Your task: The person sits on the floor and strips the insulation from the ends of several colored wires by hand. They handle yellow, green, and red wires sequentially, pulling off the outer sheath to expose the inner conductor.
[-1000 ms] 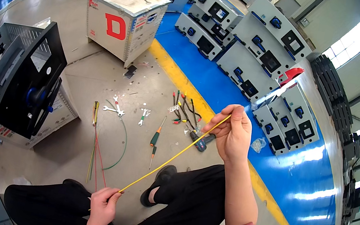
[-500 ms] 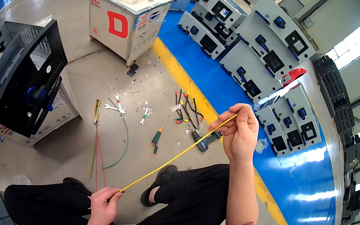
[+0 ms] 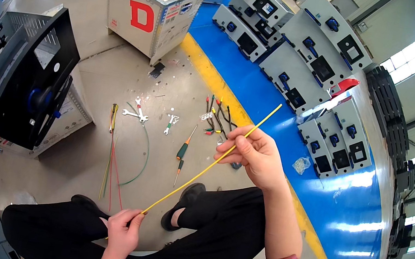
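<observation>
- Compared with a second ago, the right hand (image 3: 258, 158) now grips the yellow wire (image 3: 193, 177) farther in from its tip, so a free end sticks out toward 1 o'clock.
- Left hand (image 3: 124, 231) pinches the wire's lower end at 7 o'clock, above the black-trousered lap; fingers closed on it.
- Right hand's fingers are likewise clamped on the wire, which runs taut and straight between the two hands.
- My reading: the hand is sliding along to straighten or measure the length.
- On the floor at 11 o'clock lie a green-handled screwdriver (image 3: 183, 151), wrenches (image 3: 135, 113) and loose red and green wires (image 3: 114, 168).
- Grey metal cabinet (image 3: 33, 76) stands at 9 o'clock.
</observation>
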Action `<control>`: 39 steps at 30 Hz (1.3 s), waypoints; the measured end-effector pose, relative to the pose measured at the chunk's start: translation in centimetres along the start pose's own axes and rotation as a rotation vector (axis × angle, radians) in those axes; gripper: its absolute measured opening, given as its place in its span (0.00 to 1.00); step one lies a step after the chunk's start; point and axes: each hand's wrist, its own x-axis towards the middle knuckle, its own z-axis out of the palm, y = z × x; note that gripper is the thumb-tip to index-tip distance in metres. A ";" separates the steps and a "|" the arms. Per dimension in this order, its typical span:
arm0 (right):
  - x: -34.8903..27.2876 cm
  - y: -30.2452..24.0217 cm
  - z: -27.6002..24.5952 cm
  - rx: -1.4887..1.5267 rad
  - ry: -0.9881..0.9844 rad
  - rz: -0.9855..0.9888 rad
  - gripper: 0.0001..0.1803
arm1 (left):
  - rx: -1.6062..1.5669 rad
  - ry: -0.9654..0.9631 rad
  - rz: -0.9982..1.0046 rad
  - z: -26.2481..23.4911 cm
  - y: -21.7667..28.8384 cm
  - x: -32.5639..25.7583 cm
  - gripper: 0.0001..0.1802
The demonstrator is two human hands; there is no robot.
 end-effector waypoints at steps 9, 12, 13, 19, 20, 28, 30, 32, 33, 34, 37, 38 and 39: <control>0.5 0.6 0.9 0.093 0.061 -0.046 0.12 | -0.075 0.026 -0.061 0.0 0.8 -0.1 0.05; 0.4 0.9 2.7 -0.052 -0.008 0.094 0.12 | -0.039 0.081 -0.022 -0.1 0.3 -0.1 0.06; 0.3 1.1 3.2 -0.058 -0.016 0.120 0.12 | -0.025 0.087 -0.005 -0.1 0.1 -0.2 0.06; 0.4 2.6 4.8 -0.110 0.010 0.174 0.11 | 0.036 0.130 0.056 -0.5 0.0 0.0 0.04; 0.4 2.7 4.8 -0.118 0.016 0.172 0.11 | 0.041 0.123 0.055 -0.6 0.1 0.0 0.04; 0.5 2.1 4.8 -0.048 0.047 0.180 0.14 | 0.011 0.170 0.105 -0.4 -0.1 0.1 0.04; 0.7 1.7 4.0 -0.065 0.126 0.095 0.16 | 0.028 0.171 0.105 -0.5 -0.2 0.0 0.04; 0.9 1.2 2.9 -0.100 0.201 0.023 0.19 | 0.070 0.165 0.101 -0.6 -0.2 0.0 0.04; 0.7 1.0 2.6 -0.099 0.222 0.015 0.19 | 0.102 0.154 0.099 -0.7 -0.2 -0.1 0.04; 0.6 0.8 2.3 -0.098 0.243 0.006 0.19 | 0.134 0.144 0.096 -0.8 -0.2 -0.1 0.04; 0.3 0.5 2.0 -0.098 0.255 0.008 0.19 | 0.245 0.166 0.205 -0.8 -0.9 -0.1 0.04; 0.2 0.5 2.1 -0.107 0.257 0.009 0.19 | 0.257 0.178 0.219 -0.9 -0.8 -0.1 0.04; 0.0 0.3 2.1 -0.119 0.263 0.010 0.19 | 0.266 0.186 0.236 -0.9 -0.7 0.0 0.04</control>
